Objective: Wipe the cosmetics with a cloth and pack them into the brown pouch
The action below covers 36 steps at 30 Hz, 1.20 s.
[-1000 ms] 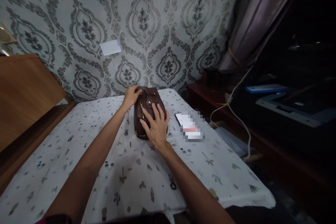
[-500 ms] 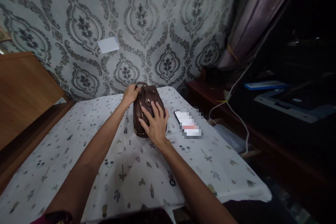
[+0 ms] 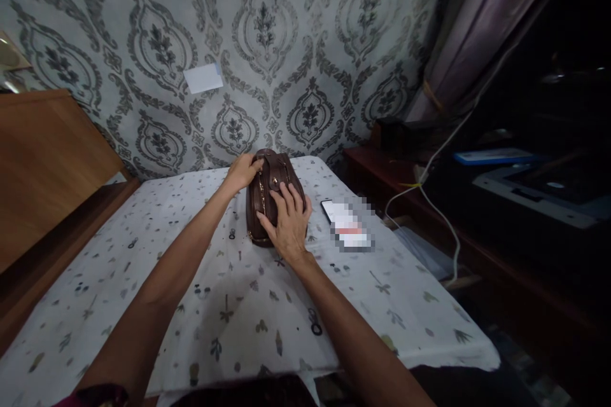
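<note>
A dark brown handbag (image 3: 261, 203) with gold-coloured zips and a flap with a metal clasp lies on the patterned white cloth. My left hand (image 3: 243, 173) is at its far left corner, with the fingers closed over the edge near the zip's far end. Whether they pinch a zip pull or the leather itself is hidden. Across the near right part of the bag rests my right hand (image 3: 289, 219), palm down, its thumb apart from the fingers and the fingertips close to the clasp.
Right of the bag, a phone (image 3: 346, 226) with a lit, partly blurred screen lies on the cloth-covered table (image 3: 229, 343). A wooden panel (image 3: 52, 165) borders the left side. A white cable (image 3: 446, 229) hangs at the right, and patterned wallpaper (image 3: 267, 25) stands behind.
The whole view has shifted slightly, so things sit a little further right. My right hand's fingers have drawn somewhat closer together on the bag. My left hand stays at the far corner.
</note>
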Available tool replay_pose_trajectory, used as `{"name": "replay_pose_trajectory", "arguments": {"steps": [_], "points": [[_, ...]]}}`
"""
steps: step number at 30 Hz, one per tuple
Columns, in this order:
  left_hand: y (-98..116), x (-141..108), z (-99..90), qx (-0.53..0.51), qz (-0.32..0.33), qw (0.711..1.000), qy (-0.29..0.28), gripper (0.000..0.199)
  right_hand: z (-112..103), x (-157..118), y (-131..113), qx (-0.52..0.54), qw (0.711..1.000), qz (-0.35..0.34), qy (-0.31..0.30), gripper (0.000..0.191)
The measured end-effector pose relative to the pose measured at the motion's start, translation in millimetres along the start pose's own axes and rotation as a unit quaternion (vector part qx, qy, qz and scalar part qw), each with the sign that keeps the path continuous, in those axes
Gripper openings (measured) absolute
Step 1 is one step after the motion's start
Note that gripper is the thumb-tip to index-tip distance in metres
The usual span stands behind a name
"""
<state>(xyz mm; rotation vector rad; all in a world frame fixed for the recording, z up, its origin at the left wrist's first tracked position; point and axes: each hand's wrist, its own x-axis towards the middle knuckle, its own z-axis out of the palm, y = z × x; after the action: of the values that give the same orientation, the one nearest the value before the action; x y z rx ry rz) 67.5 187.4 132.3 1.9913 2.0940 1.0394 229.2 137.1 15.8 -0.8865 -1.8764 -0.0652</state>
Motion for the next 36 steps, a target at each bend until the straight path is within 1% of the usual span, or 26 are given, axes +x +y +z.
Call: {"name": "replay_pose_trajectory", "arguments": {"steps": [5, 15, 19, 24, 26, 29, 30, 31, 33, 35, 36], "points": [[4.0, -6.2, -2.1, -0.009, 0.004, 1.0, -0.007, 0.029, -0.4, 0.6, -0.7, 0.005, 1.0, -0.001, 0.007, 0.041], [8.5, -16.8, -3.6, -0.008, 0.01, 1.0, -0.013, 0.027, 0.9, -0.4, 2.8, 0.02, 1.0, -0.005, 0.023, 0.041], [6.8, -18.9, -2.4, -0.004, 0.021, 1.0, -0.015, 0.027, -0.6, -0.1, 2.8, 0.022, 1.0, -0.001, 0.011, 0.038], [4.6, -21.8, -2.7, -0.018, 0.016, 0.999, -0.028, 0.03, -1.2, -1.1, 2.8, 0.01, 1.0, -0.006, -0.001, 0.037], [5.5, -22.4, -2.0, -0.005, 0.023, 1.0, -0.015, 0.027, -0.6, -1.5, 2.5, 0.008, 1.0, -0.003, -0.007, 0.038], [11.6, -18.1, 1.5, 0.055, 0.067, 0.996, 0.038, 0.016, -0.7, -1.5, 1.1, 0.003, 1.0, 0.006, -0.015, 0.039], [14.8, -14.8, 3.4, 0.074, 0.086, 0.992, 0.047, 0.019, -1.4, -1.3, 0.5, 0.001, 1.0, 0.009, -0.019, 0.039], [18.4, -10.7, 5.8, 0.088, 0.104, 0.99, 0.045, 0.023, -2.6, -1.1, 0.0, 0.0, 1.0, 0.012, -0.023, 0.04], [25.8, -1.4, 11.5, 0.097, 0.125, 0.987, 0.008, 0.023, -6.0, -0.8, -0.2, 0.002, 0.999, 0.012, -0.031, 0.04], [31.8, 7.5, 18.1, 0.092, 0.12, 0.988, -0.02, 0.016, -9.9, -0.9, 1.2, 0.006, 0.999, 0.016, -0.033, 0.043], [33.8, 11.3, 21.3, 0.085, 0.108, 0.99, -0.024, 0.014, -11.7, -1.2, 2.3, 0.007, 0.999, 0.02, -0.035, 0.046]]}}
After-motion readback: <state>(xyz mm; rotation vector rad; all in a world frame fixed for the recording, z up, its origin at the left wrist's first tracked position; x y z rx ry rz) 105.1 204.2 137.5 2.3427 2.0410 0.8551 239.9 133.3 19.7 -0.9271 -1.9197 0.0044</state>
